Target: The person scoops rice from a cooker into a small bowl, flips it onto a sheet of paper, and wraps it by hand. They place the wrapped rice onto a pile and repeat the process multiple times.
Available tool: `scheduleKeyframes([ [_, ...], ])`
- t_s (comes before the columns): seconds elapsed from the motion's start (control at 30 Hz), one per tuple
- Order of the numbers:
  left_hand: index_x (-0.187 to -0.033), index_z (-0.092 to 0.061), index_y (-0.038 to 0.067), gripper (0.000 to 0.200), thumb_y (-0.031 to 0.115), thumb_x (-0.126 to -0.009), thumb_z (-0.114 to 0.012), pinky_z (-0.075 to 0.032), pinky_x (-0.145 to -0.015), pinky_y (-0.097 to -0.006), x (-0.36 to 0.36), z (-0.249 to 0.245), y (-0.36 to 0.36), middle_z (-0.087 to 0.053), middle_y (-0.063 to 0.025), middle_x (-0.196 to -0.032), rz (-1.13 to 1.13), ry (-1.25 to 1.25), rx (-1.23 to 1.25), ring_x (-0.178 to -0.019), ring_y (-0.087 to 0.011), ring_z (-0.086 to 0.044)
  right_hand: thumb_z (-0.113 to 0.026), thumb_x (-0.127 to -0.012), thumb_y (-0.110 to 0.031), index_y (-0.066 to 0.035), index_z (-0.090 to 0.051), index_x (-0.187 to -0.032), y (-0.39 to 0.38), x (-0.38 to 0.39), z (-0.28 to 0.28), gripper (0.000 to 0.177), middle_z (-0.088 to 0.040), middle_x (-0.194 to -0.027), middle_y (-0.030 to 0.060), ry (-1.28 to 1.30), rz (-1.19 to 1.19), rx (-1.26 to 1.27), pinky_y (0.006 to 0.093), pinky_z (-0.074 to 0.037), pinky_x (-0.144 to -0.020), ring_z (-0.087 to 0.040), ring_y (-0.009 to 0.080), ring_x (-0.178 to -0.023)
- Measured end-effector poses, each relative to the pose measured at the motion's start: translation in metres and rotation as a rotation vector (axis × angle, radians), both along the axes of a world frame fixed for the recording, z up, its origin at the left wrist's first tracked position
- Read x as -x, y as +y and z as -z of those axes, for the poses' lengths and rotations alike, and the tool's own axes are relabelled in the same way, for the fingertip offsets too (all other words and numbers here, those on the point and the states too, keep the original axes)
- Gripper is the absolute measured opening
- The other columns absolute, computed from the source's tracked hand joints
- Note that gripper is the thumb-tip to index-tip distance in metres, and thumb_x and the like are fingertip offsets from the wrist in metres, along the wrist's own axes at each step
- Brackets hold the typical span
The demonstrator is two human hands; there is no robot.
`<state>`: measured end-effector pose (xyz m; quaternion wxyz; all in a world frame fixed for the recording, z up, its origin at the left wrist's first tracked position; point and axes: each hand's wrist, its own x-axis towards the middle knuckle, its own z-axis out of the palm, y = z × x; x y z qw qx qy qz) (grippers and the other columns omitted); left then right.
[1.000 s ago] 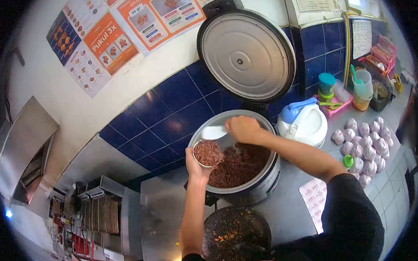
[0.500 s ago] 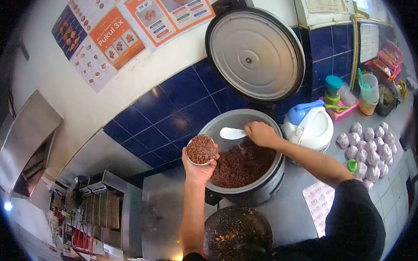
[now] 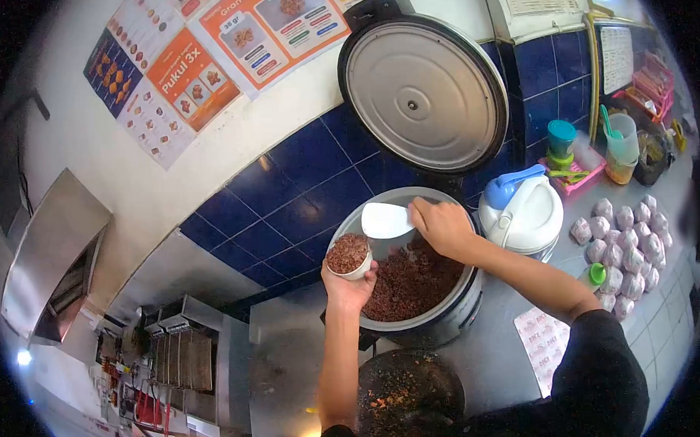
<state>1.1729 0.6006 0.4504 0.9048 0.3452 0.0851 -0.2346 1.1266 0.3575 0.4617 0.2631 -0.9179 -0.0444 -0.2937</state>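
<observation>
My left hand (image 3: 351, 288) is wrapped round a small white bowl (image 3: 359, 271), tilted slightly and heaped with reddish-brown rice (image 3: 347, 254). It is held over the left rim of a large rice cooker (image 3: 446, 323). Inside that cooker lies more of the same rice (image 3: 406, 282). My right hand (image 3: 445, 229) grips the handle of a white rice paddle (image 3: 386, 220) above the pot. The paddle's broad blade points left and shows no rice on it. The cooker's round lid (image 3: 423, 93) stands open behind.
Right of the cooker is a white jug-like container (image 3: 522, 219) with a blue handle. Several paper-wrapped bundles (image 3: 628, 243) sit beside a green-capped bottle (image 3: 593, 275) and printed paper sheet (image 3: 541, 339). A dark round stone mortar (image 3: 410, 393) with food bits stands in front.
The paddle has turned, so its blade now faces me more broadly. The bowl has shifted a little right and tilted. The whole view has swung slightly.
</observation>
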Motion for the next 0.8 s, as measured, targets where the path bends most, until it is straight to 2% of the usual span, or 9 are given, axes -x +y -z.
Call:
scheduleKeyframes([
  [0.1,-0.119,-0.064,0.009,0.048,0.045,-0.097,-0.041,-0.048,-0.047,-0.0303,0.002,-0.006,-0.006,-0.067,-0.0153,-0.099,-0.002,-0.02,-0.001,-0.07,-0.0311,-0.062,-0.047,-0.105,-0.031,-0.005,-0.06,-0.092,0.004,0.005,0.008,0.032,-0.066,-0.072,0.0221,-0.096,-0.15,-0.11,0.0532,-0.052,-0.061,-0.066,0.0441,-0.069],
  [0.13,-0.119,-0.064,0.009,0.049,0.045,-0.097,-0.041,-0.048,-0.046,-0.0304,0.003,-0.007,-0.006,-0.067,-0.0159,-0.099,0.018,-0.038,0.01,-0.07,-0.0313,-0.062,-0.046,-0.104,-0.03,-0.004,-0.061,-0.093,0.004,0.008,0.007,0.031,-0.067,-0.077,0.0237,0.063,-0.108,-0.045,0.0558,-0.053,-0.066,-0.066,0.0459,-0.074],
  [0.23,-0.119,-0.064,0.008,0.05,0.047,-0.097,-0.04,-0.049,-0.045,-0.0322,0.006,-0.007,-0.001,-0.068,-0.0179,-0.097,0.089,-0.054,0.054,-0.067,-0.0337,-0.064,-0.049,-0.101,-0.029,-0.008,-0.062,-0.097,-0.016,-0.006,0.018,0.025,-0.071,-0.081,0.0203,0.123,0.006,0.032,0.0554,-0.055,-0.07,-0.069,0.0425,-0.074],
  [0.27,-0.119,-0.064,0.008,0.051,0.047,-0.097,-0.04,-0.049,-0.045,-0.0327,0.008,-0.006,0.001,-0.068,-0.0181,-0.097,0.094,-0.077,0.053,-0.067,-0.0341,-0.064,-0.047,-0.101,-0.03,-0.005,-0.065,-0.097,-0.017,-0.007,0.014,0.031,-0.071,-0.089,0.0229,0.221,0.016,-0.074,0.0563,-0.054,-0.077,-0.07,0.0434,-0.084],
  [0.4,-0.119,-0.064,0.01,0.051,0.049,-0.097,-0.041,-0.048,-0.043,-0.0341,0.004,-0.004,-0.002,-0.068,-0.0195,-0.098,0.088,-0.072,0.037,-0.065,-0.0349,-0.064,-0.041,-0.1,-0.029,0.002,-0.067,-0.1,-0.001,-0.008,0.004,0.04,-0.067,-0.101,0.0313,0.132,-0.211,-0.482,0.056,-0.048,-0.09,-0.063,0.0505,-0.102],
  [0.5,-0.119,-0.065,0.011,0.051,0.05,-0.096,-0.041,-0.046,-0.042,-0.0333,0.012,-0.01,-0.006,-0.069,-0.0204,-0.098,0.067,-0.092,0.007,-0.065,-0.0348,-0.064,-0.041,-0.1,-0.029,0.001,-0.069,-0.1,0.01,-0.011,0.012,0.041,-0.067,-0.102,0.0323,0.321,-0.299,-0.382,0.0567,-0.048,-0.09,-0.062,0.0529,-0.101],
  [0.63,-0.124,-0.062,0.01,0.065,0.06,-0.099,-0.03,-0.05,-0.043,-0.0324,0.015,-0.006,0.007,-0.069,-0.0231,-0.104,0.121,-0.152,0.094,-0.066,-0.0372,-0.065,-0.043,-0.1,-0.031,0.001,-0.071,-0.099,0.003,-0.001,0.027,0.042,-0.07,-0.101,0.0294,0.48,-0.06,-0.201,0.0569,-0.052,-0.091,-0.067,0.0481,-0.097],
  [0.77,-0.124,-0.062,0.01,0.062,0.06,-0.097,-0.036,-0.051,-0.043,-0.0338,0.013,-0.003,0.016,-0.069,-0.0238,-0.105,0.134,-0.156,0.074,-0.068,-0.038,-0.066,-0.041,-0.103,-0.033,-0.001,-0.071,-0.099,0.007,0.0,-0.003,0.045,-0.071,-0.1,0.0276,0.351,-0.032,-0.259,0.0573,-0.053,-0.089,-0.068,0.0473,-0.096],
  [0.8,-0.12,-0.065,0.014,0.048,0.049,-0.097,-0.043,-0.048,-0.043,-0.0361,0.02,-0.012,0.01,-0.07,-0.0242,-0.099,0.078,-0.098,0.058,-0.062,-0.036,-0.062,-0.043,-0.104,-0.032,-0.001,-0.069,-0.099,0.009,-0.002,-0.006,0.041,-0.07,-0.094,0.0281,0.275,-0.033,-0.301,0.0591,-0.051,-0.084,-0.067,0.0484,-0.092],
])
